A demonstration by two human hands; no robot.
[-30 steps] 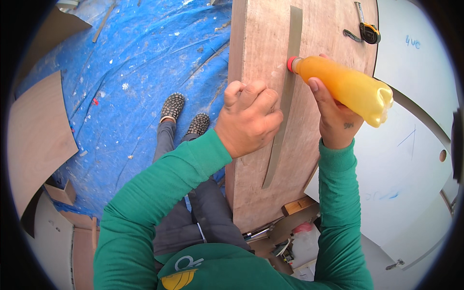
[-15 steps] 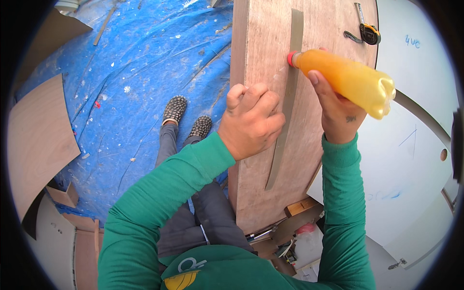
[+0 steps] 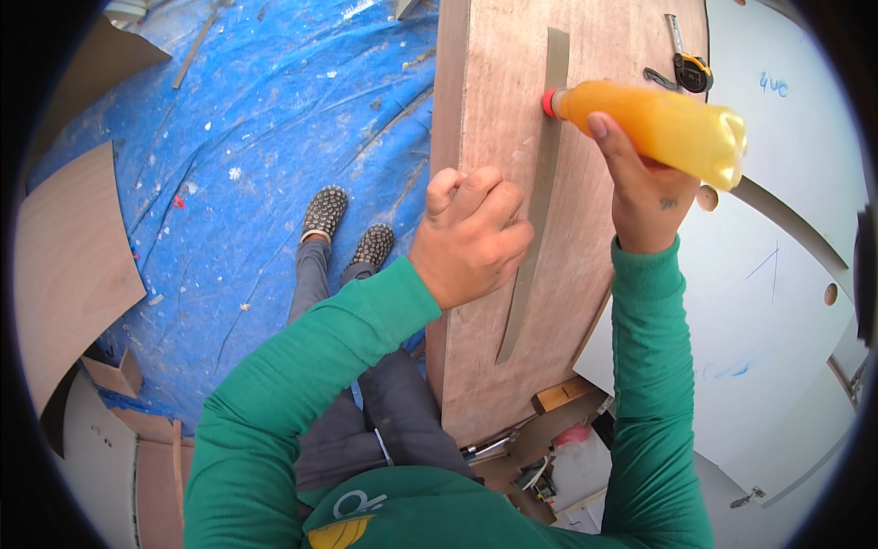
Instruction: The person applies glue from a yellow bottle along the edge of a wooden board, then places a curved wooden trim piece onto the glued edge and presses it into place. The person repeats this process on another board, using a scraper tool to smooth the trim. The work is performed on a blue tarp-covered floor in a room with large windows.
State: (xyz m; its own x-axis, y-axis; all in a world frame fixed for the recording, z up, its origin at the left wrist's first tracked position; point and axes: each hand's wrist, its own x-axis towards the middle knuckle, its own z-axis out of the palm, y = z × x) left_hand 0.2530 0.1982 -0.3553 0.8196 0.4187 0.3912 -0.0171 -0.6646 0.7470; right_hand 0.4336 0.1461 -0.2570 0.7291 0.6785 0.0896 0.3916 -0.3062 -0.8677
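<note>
My right hand (image 3: 647,197) is wrapped round a clear plastic bottle (image 3: 663,130) of orange-yellow liquid. The bottle is tipped on its side over the wooden panel (image 3: 498,101), its red cap (image 3: 549,102) pointing left above a narrow grey-brown strip (image 3: 530,247) that lies along the panel. Left of the strip, my left hand (image 3: 476,233) is closed with its fingers curled; whatever may be inside it is hidden.
A tape measure (image 3: 692,73) rests near the panel's far right edge. White boards (image 3: 732,302) lie to the right, and a wooden block (image 3: 562,395) sits by the near end. Blue sheeting (image 3: 247,201) covers the floor at left, with a thin curved board (image 3: 78,265) on it.
The bottle's base has swung slightly away from me, so it lies flatter, and my right hand has moved a little farther off. My left hand stays closed in nearly the same place.
</note>
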